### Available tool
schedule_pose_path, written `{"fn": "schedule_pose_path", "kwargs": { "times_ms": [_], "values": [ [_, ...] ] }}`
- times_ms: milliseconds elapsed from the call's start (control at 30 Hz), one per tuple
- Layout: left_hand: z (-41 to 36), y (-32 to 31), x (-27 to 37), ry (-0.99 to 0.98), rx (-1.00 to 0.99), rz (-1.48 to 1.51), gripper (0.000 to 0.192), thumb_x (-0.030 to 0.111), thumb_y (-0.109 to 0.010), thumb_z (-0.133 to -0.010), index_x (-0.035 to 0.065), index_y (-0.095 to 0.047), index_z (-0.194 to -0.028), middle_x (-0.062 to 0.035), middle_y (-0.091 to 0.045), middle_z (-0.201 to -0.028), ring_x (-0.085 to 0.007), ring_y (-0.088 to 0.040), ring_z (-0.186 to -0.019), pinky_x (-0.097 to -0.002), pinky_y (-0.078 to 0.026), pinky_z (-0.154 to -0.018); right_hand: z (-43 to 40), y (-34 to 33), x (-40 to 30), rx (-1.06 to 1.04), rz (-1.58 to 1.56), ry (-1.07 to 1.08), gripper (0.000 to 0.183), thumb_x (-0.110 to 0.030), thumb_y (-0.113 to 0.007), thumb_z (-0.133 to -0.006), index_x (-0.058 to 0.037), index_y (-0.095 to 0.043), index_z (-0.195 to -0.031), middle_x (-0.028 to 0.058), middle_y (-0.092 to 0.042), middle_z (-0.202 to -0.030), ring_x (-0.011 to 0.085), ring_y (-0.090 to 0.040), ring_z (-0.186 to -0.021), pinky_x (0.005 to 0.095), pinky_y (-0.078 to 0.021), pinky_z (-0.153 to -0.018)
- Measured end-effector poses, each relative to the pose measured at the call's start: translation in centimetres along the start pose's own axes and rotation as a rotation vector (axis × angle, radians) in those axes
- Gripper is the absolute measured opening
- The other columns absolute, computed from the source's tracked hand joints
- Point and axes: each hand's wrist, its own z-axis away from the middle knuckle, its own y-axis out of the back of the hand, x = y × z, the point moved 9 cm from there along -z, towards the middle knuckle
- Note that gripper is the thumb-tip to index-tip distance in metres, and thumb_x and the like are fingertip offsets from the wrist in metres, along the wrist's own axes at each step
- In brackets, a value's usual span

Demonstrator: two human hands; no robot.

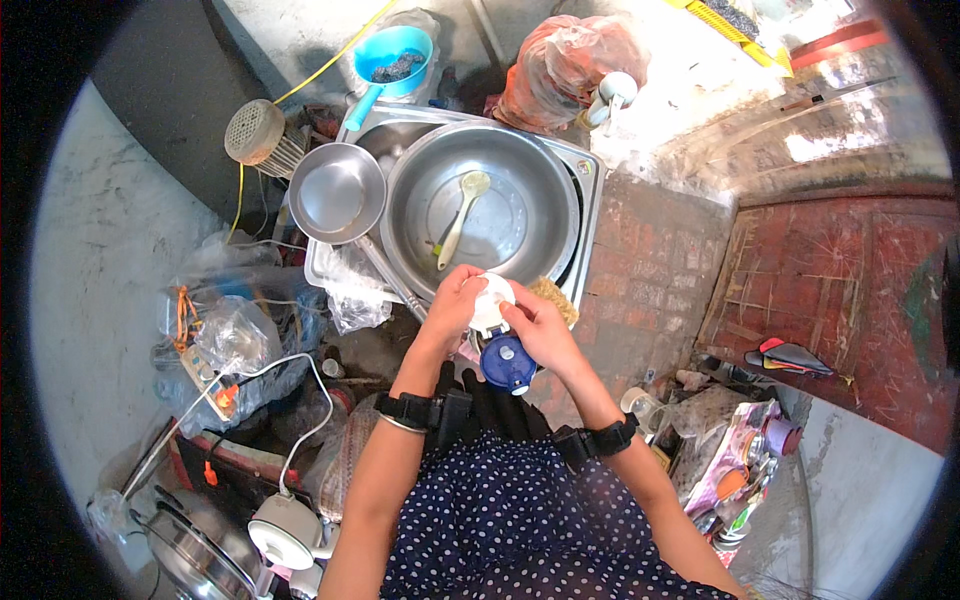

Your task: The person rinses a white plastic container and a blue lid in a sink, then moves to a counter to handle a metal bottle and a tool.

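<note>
A white plastic bottle lid (486,309) with a hinged blue flip cap (508,362) is held at the near edge of the sink. My left hand (448,306) grips its left side, while my right hand (546,334) has thumb and fingers on its right side. The blue cap hangs towards me, swung away from the white part. Just beyond both hands sits a wide stainless steel basin (409,217), where a pale long-handled utensil (454,234) lies with something green partly under it. A tan scrubbing pad (553,298) rests beside my right hand on the sink rim.
The basin stands in a metal sink (591,217). A frying pan (337,193) lies at its left, handle pointing towards my left hand. Behind are a turquoise ladle (394,56) and an orange plastic bag (536,75). A white kettle (289,529) and cord are lower left; a cluttered shelf (720,465) stands right.
</note>
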Motion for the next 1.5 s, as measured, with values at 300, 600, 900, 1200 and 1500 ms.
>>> {"fn": "schedule_pose_path", "kwargs": {
  "times_ms": [300,600,900,1200,1500],
  "values": [
    [0.3,0.2,0.2,0.011,0.042,-0.052,0.009,0.01,-0.052,-0.086,0.0043,-0.054,-0.093,-0.0043,-0.059,-0.08,-0.0119,-0.058,-0.069,-0.0262,-0.047,-0.059,0.3,-0.3,-1.1,-0.004,0.061,0.05,0.04,-0.009,-0.051,-0.089,-0.0048,-0.049,-0.128,0.0117,-0.065,-0.099,0.0153,-0.061,-0.088,0.0293,-0.0477,-0.079],
    [0.9,-0.3,0.6,0.059,0.062,-0.129,0.009,0.01,-0.054,-0.086,0.0039,-0.055,-0.091,-0.004,-0.058,-0.078,-0.0129,-0.058,-0.068,-0.0276,-0.048,-0.059,0.5,-0.2,-0.5,0.018,0.1,0.065,0.041,-0.009,-0.052,-0.087,-0.0044,-0.049,-0.128,0.0154,-0.065,-0.099,0.0201,-0.063,-0.09,0.0319,-0.0474,-0.081],
    [-0.4,1.1,-1.2,-0.055,0.063,-0.077,0.008,0.01,-0.051,-0.086,0.0035,-0.055,-0.088,-0.0044,-0.058,-0.076,-0.0126,-0.057,-0.067,-0.0277,-0.047,-0.058,0.7,-0.3,0.0,0.024,0.026,0.031,0.038,-0.008,-0.051,-0.088,-0.0057,-0.051,-0.126,0.0092,-0.065,-0.09,0.0124,-0.058,-0.077,0.0284,-0.0471,-0.072],
    [0.9,-0.4,0.5,0.027,0.019,-0.114,0.011,0.012,-0.057,-0.083,0.0035,-0.055,-0.089,-0.0054,-0.059,-0.078,-0.013,-0.057,-0.068,-0.0274,-0.047,-0.058,1.0,-0.3,-0.6,0.03,0.059,0.098,0.041,-0.009,-0.051,-0.089,-0.0079,-0.048,-0.129,0.0096,-0.065,-0.088,0.0122,-0.058,-0.076,0.0285,-0.047,-0.072],
    [0.1,1.3,-0.7,0.033,0.061,-0.166,0.011,0.011,-0.051,-0.088,0.003,-0.055,-0.093,-0.006,-0.059,-0.082,-0.0133,-0.059,-0.07,-0.0269,-0.049,-0.062,0.7,-0.8,0.0,0.005,-0.015,0.024,0.038,-0.01,-0.051,-0.09,-0.0071,-0.05,-0.128,0.0054,-0.065,-0.092,0.0102,-0.057,-0.077,0.0259,-0.0463,-0.072]
  ]
}}
